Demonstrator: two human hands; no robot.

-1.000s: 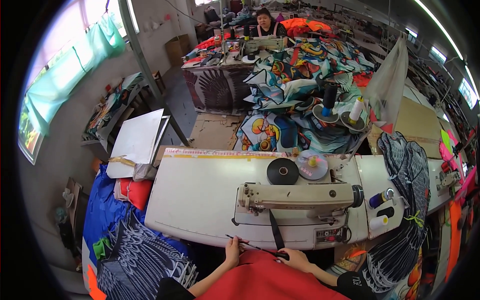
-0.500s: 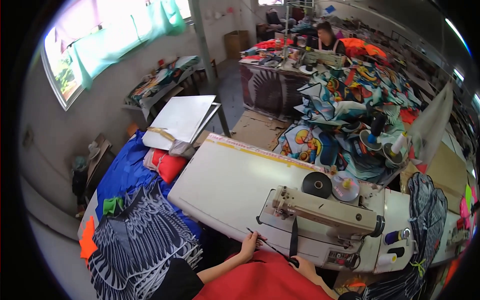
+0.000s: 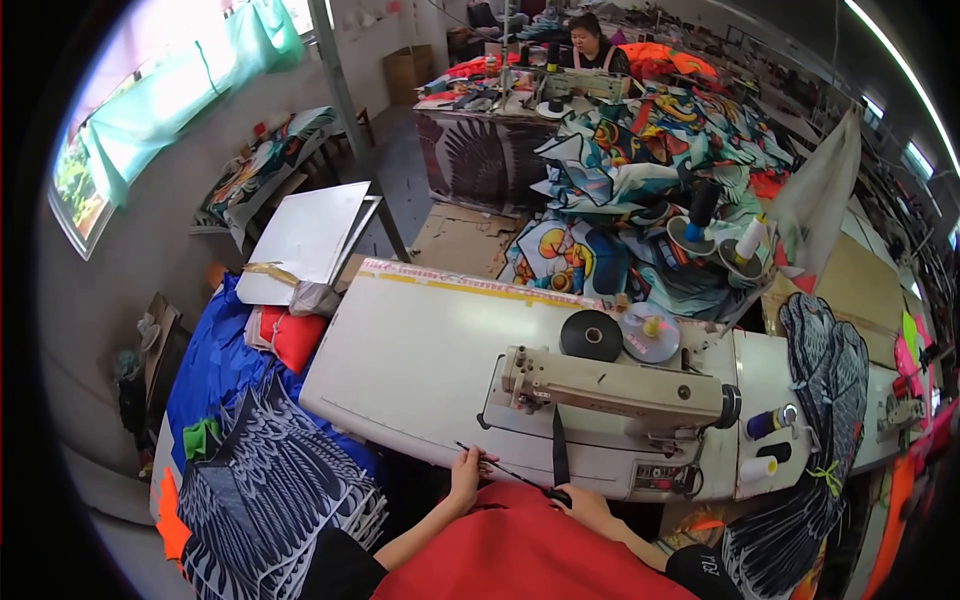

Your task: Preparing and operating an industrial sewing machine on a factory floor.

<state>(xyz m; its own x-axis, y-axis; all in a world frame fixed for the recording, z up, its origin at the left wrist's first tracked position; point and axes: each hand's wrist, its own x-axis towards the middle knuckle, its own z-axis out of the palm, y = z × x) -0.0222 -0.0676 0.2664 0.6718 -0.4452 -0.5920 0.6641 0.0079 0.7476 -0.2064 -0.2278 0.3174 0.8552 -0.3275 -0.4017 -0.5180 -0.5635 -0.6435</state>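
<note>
My left hand [image 3: 468, 477] is closed in a pinch on a thin black strip [image 3: 513, 474], near its far end, which sticks out past the fingers. The strip slants down to my right hand [image 3: 586, 508], whose fingers are closed round its darker, thicker end. Both hands are above my red apron [image 3: 500, 545], at the front edge of the sewing table [image 3: 400, 350]. A flat black tape [image 3: 560, 450] hangs from the sewing machine [image 3: 620, 387] over the table edge, close to my right hand. Whether that tape joins the strip I cannot tell.
Black wing-patterned fabric [image 3: 265, 490] is stacked at left on blue cloth [image 3: 200, 365]. Black tape roll [image 3: 590, 335] and thread cones [image 3: 760, 468] stand around the machine. More patterned fabric [image 3: 825, 370] lies at right. Beyond a colourful cloth pile [image 3: 650, 180], a person [image 3: 592, 45] sits.
The whole scene has shifted left and slightly up in the picture as the view turned. Both hands keep hold of the black strip, in nearly the same pose.
</note>
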